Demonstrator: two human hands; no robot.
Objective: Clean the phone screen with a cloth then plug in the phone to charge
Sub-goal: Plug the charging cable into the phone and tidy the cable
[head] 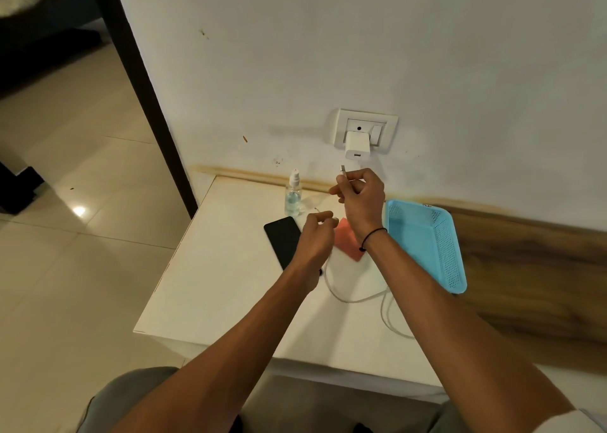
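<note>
A black phone (282, 240) lies screen up on the white table (213, 301), partly under my left wrist. A pink cloth (348, 247) lies just right of it. My right hand (361, 199) is raised below the white charger (357, 145) in the wall socket (389, 130) and pinches the USB plug (343, 170) of the white cable (351, 299). The plug's metal tip points up, a short way under the charger. My left hand (317, 232) hovers over the phone's right edge with fingers curled around the thin cable.
A small clear spray bottle (293, 194) stands by the wall behind the phone. A light blue perforated basket (427, 245) sits at the table's right. The cable loops loosely over the table's front right. Tiled floor lies to the left.
</note>
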